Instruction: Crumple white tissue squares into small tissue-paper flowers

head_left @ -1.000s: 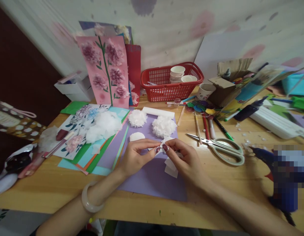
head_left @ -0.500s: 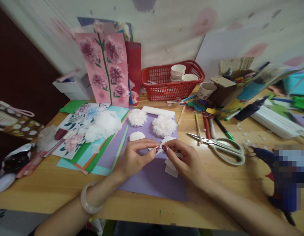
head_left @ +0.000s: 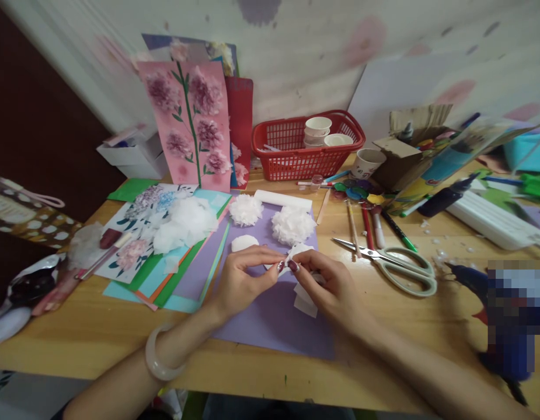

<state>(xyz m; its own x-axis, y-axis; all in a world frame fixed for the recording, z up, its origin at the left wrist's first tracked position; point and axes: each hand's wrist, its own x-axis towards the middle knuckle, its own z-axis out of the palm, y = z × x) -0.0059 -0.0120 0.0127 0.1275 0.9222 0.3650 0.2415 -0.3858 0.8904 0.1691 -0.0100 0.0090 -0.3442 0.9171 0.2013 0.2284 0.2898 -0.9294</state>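
Note:
My left hand [head_left: 244, 277] and my right hand [head_left: 329, 283] meet above a purple paper sheet [head_left: 270, 318], both pinching one small folded piece of white tissue paper [head_left: 296, 254] between thumb and fingers. More white tissue squares [head_left: 305, 300] lie under my right hand. Beyond the hands, two fluffy white tissue flowers [head_left: 245, 210] [head_left: 293, 224] and a flat white round [head_left: 244, 242] rest on the purple sheet. A pale bangle [head_left: 158, 364] circles my left wrist.
Green-handled scissors [head_left: 392, 265] lie open to the right, with markers [head_left: 375, 224] behind them. A red basket [head_left: 307, 146] holds paper cups. Stacked coloured papers with tissue [head_left: 178, 230] lie left. A pink flower card [head_left: 189, 125] leans on the wall. A blue glue gun [head_left: 480, 283] sits far right.

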